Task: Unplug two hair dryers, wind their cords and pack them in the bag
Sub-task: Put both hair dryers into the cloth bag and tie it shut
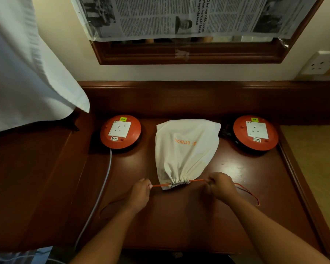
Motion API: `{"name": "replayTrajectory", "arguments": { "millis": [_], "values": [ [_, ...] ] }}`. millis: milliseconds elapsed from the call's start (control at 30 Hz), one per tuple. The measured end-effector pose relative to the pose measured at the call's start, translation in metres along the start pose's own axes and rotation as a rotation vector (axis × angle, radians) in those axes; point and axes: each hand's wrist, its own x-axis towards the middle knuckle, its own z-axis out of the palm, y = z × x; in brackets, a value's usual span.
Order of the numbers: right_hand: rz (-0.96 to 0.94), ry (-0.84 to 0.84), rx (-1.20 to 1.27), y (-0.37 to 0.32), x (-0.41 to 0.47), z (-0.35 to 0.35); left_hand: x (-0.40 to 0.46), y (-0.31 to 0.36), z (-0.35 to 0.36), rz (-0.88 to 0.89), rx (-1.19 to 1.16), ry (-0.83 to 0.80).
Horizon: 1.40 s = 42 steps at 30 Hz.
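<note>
A cream drawstring bag (pixel 186 149) with orange lettering lies bulging in the middle of the dark wooden table (pixel 179 216), its mouth gathered tight toward me. An orange drawstring (pixel 159 185) runs out of both sides of the mouth. My left hand (pixel 139 193) pinches the string left of the mouth. My right hand (pixel 220 184) grips it on the right, and the slack loops away over the table (pixel 253 195). No hair dryer is visible; the bag hides its contents.
Two orange round extension reels with white sockets stand at the back, one left (pixel 120 131) with a grey cable (pixel 103 187) running toward me, one right (pixel 255 132). A white cloth (pixel 27 73) hangs at left. A mirror covered with newspaper (pixel 179 16) and a wall socket (pixel 320 63) are behind.
</note>
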Motion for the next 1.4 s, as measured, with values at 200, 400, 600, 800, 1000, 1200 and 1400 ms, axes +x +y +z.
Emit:
{"name": "replayTrajectory", "arguments": {
  "millis": [200,400,600,800,1000,1200,1400],
  "values": [
    [-0.066,-0.137,-0.001,-0.001,0.000,0.008,-0.012,0.001,0.018,-0.067,0.073,-0.066],
    [-0.125,-0.099,-0.028,-0.026,0.002,0.027,-0.008,0.043,0.034,-0.068,0.090,-0.014],
    [-0.081,-0.089,0.003,-0.029,0.001,0.035,-0.001,0.053,0.039,-0.162,0.158,-0.050],
    [-0.091,-0.119,0.055,-0.021,0.000,0.033,-0.003,0.049,0.035,-0.099,-0.081,0.021],
    [-0.131,-0.111,-0.042,-0.011,-0.011,0.011,-0.006,0.047,0.024,0.088,-0.031,-0.027],
    [-0.163,-0.127,-0.097,0.000,-0.021,0.008,-0.014,0.022,0.018,0.110,0.008,-0.078],
    [-0.168,-0.196,-0.016,0.001,-0.027,0.015,-0.028,0.032,0.026,-0.095,-0.252,-0.095]
  ]
}}
